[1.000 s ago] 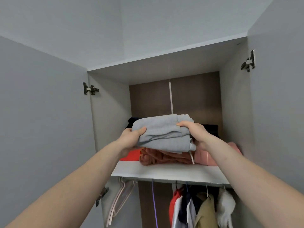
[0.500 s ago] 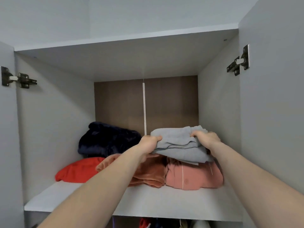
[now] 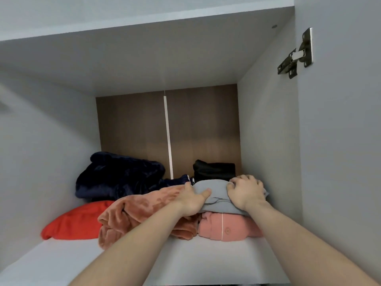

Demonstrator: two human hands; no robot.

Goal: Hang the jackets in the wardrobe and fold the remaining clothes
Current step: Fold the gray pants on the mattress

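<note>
Both hands clamp the folded grey garment (image 3: 216,195): left hand (image 3: 192,200) at its left edge, right hand (image 3: 246,193) on top. Directly under this grip lies a pink garment (image 3: 226,229) on the shelf (image 3: 206,261).

Brown wood-grain back panel (image 3: 132,129) behind shelf, split by white vertical strip (image 3: 167,133) running down its middle; metal door hinge (image 3: 296,54) on open door (image 3: 340,141) at right edge; small round fitting (image 3: 274,26) in ceiling panel, near front right corner.
</note>
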